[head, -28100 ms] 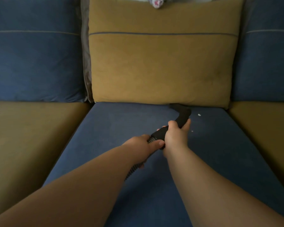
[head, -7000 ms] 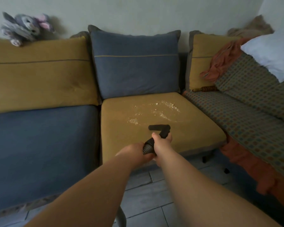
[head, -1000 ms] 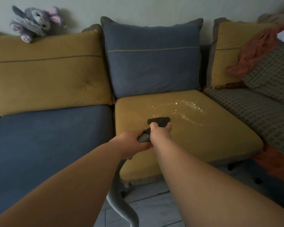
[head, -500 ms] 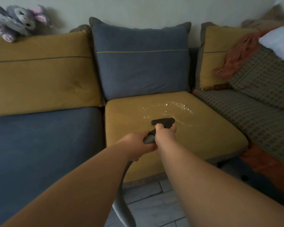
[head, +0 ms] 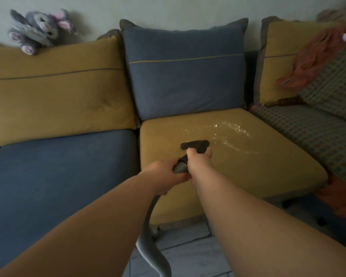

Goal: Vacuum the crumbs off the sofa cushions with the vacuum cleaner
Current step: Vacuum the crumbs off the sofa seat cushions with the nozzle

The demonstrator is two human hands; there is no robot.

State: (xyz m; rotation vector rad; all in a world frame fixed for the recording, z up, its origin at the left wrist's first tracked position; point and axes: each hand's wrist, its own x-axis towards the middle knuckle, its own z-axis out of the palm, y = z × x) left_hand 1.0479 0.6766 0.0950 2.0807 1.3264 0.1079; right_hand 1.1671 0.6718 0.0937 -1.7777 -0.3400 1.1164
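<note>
A black vacuum nozzle (head: 195,144) lies flat on the mustard seat cushion (head: 248,172), just short of a scatter of white crumbs (head: 226,129) spread behind it and to its right. My right hand (head: 198,158) grips the black handle right behind the nozzle. My left hand (head: 166,174) holds the ribbed grey hose (head: 180,167) a little further back. The hose drops off the cushion's front edge to the floor between my forearms.
A blue seat cushion (head: 58,176) lies to the left, with mustard and blue back cushions behind. A grey plush toy (head: 38,31) sits on the backrest. A checked cover (head: 308,132) and an orange cloth (head: 316,54) lie at right. Tiled floor (head: 188,252) is below.
The nozzle has slid a little forward on the mustard cushion toward the crumbs. Both hands keep their hold. The camera view swung slightly.
</note>
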